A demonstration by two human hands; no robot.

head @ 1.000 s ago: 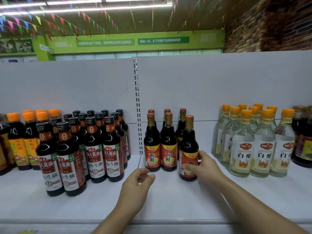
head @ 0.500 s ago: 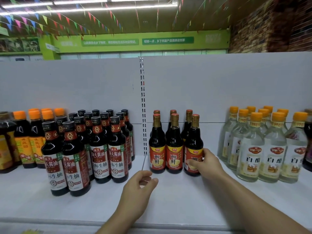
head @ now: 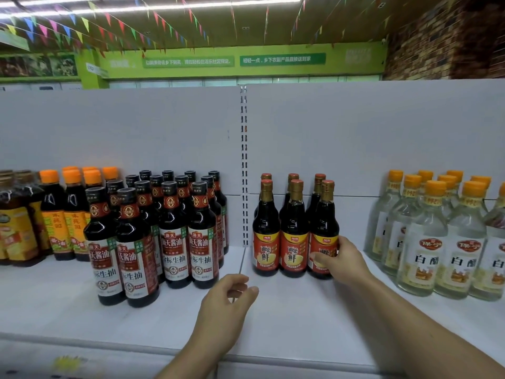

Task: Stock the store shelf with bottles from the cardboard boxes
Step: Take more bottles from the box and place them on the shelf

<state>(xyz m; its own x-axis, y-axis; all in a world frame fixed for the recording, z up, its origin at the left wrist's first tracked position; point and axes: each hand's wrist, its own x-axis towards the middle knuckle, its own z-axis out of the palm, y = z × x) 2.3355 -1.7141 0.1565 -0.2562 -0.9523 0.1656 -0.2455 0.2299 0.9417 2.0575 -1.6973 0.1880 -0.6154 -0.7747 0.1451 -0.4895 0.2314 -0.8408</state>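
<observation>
My right hand (head: pixel 343 262) grips the label of the red-labelled bottle (head: pixel 324 214), upright on the shelf (head: pixel 300 313), long axis vertical, cap up, rightmost in its front row of three, just beside its neighbour. My left hand (head: pixel 226 305) hovers loosely curled, holding nothing.

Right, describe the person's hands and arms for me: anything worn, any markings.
The left hand and right hand are bare: no gloves, rings or visible markings. The left forearm and right forearm are bare too, with no sleeve, watch or bracelet showing as far as the frame's lower edge.
</observation>
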